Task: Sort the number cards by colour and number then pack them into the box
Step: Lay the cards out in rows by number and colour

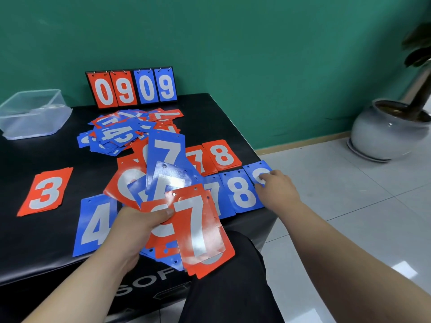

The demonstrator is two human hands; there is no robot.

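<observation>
In the head view, the coming move turns on the fan of cards (pixel 168 180) in our left hand (pixel 136 226) and the sorted rows that lie ahead and to the right of it on the desk (pixel 42 157). The left fingers (pixel 163 214) are curled round the fan's lower part, thumb across its face. The top red 7 (pixel 198 227) lies uppermost, its long axis running away from us and tilted a little left. Our right hand (pixel 278 186) is the nearer one to the rows. Its fingers (pixel 264 177) are bent down onto the end blue card (pixel 256 170) at the desk's right corner, and we cannot tell whether they only press it or pinch it, since the thumb is hidden. The hand covers most of that digit; by its place we judge it a 9. Just left of it lie the blue 8 (pixel 242 193) and the blue 7 (pixel 215 199), edge to edge. Behind them sit the red 8 (pixel 221 155) and a red 7 pile (pixel 198 159), partly hidden by the fan. We judge that the top red 7 belongs ahead and slightly right, an easy reach for the right hand, with the raised fan itself the only thing in the way. A red 3 (pixel 46 191) and a blue 4 (pixel 95 226) lie to the left. A loose heap (pixel 121 132) waits further back before the scoreboard (pixel 133 88). The box (pixel 35 113) stands at the far left, well apart from both hands.
</observation>
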